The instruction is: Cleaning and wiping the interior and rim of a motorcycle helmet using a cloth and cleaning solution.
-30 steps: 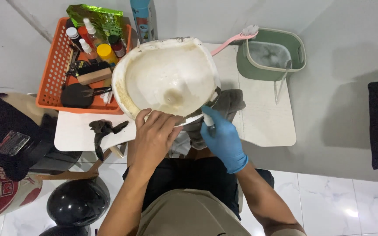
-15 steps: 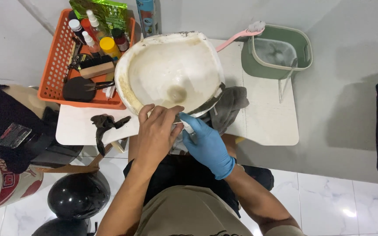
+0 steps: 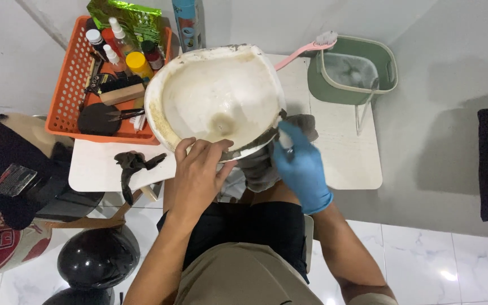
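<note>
Bare left hand clamps near rim of white, stained, bowl-shaped plastic shell; blue-gloved right hand pinches small white tool w/ grey rag; inner stains remain, cleaning approx. partway.

Basket left of shell, bucket right

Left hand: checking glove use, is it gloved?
No, the left hand is bare on the shell's rim; only the right hand wears a blue glove.
</note>
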